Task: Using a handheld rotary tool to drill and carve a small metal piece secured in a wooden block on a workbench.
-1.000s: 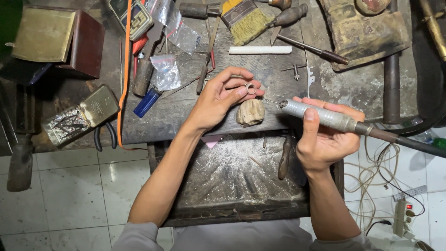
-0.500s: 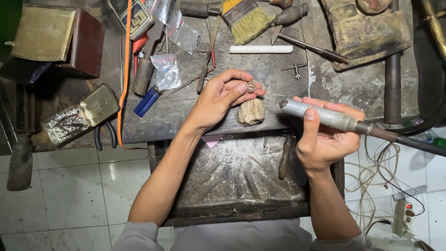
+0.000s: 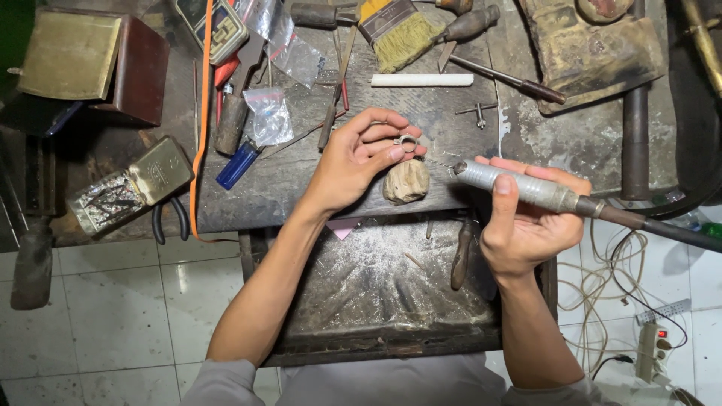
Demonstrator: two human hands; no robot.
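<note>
Ring point(image 3: 407, 143) pinched in left hand point(image 3: 353, 162), above lump point(image 3: 406, 181) at counter point(image 3: 451, 128) edge. Rotary tool point(image 3: 519, 188) in right hand point(image 3: 526, 225), just right of lump. Brush point(image 3: 398, 30) behind; tin point(image 3: 131, 184) far left.

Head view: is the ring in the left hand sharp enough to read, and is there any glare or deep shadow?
Head view: ring small but fairly sharp in the left hand; rotary handpiece in the right hand catches a mild sheen; tray glints; the top-left corner falls into dark shadow.
</note>
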